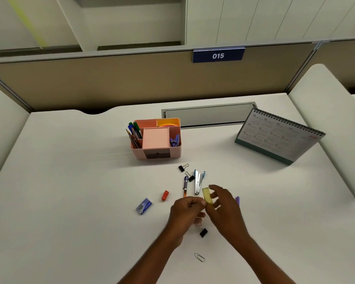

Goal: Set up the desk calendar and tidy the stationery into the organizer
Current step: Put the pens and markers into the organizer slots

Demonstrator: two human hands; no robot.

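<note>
Organizer (pixel 155 140), the pink box, is sitting far from both hands and a bit to the left, already holding pens. Calendar (pixel 279 136) is standing up at the far right. Both hands are pinching 1 small yellow block (pixel 207 195), maybe an eraser; the left hand (pixel 184 212) is gripping its near end and the right hand (pixel 223 206) is curling around its side. Its long side is pointing far and slightly left, toward the box. I think the left hand is nearer the organizer. Stapler (pixel 197 181), 3 binder clips and a paper clip (pixel 199 257) are lying loose nearby.
</note>
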